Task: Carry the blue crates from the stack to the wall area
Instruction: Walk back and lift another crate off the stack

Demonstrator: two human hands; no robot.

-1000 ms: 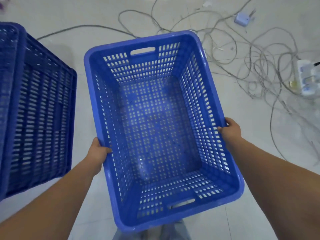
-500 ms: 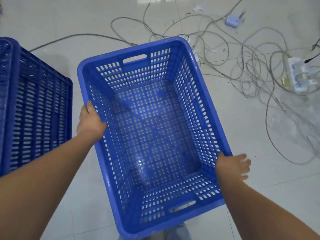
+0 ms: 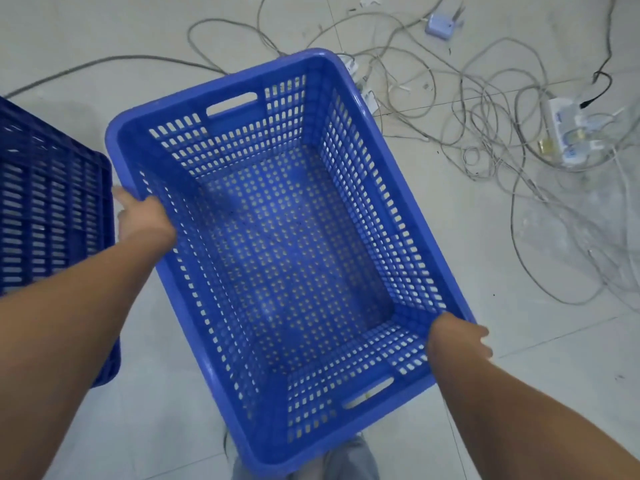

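Observation:
I hold an empty blue slotted crate (image 3: 294, 244) over the tiled floor, its long axis running away from me and tilted to the right. My left hand (image 3: 142, 216) grips the left long rim near the far end, with the fingers going over the outside. Gripping the right long rim close to the near corner is my right hand (image 3: 457, 337), its fingers curled over the outer edge. The stack of darker blue crates (image 3: 52, 209) stands at the left edge, just beside my left hand.
A tangle of grey cables (image 3: 485, 116) spreads over the floor to the far right. Among them lie a white power strip (image 3: 568, 133) and a small pale adapter (image 3: 440, 24). My trouser legs (image 3: 346, 459) show under the crate's near end.
My left hand slid forward along the left rim and my right hand slid back to the near right corner. The crate swung clockwise, away from the stack.

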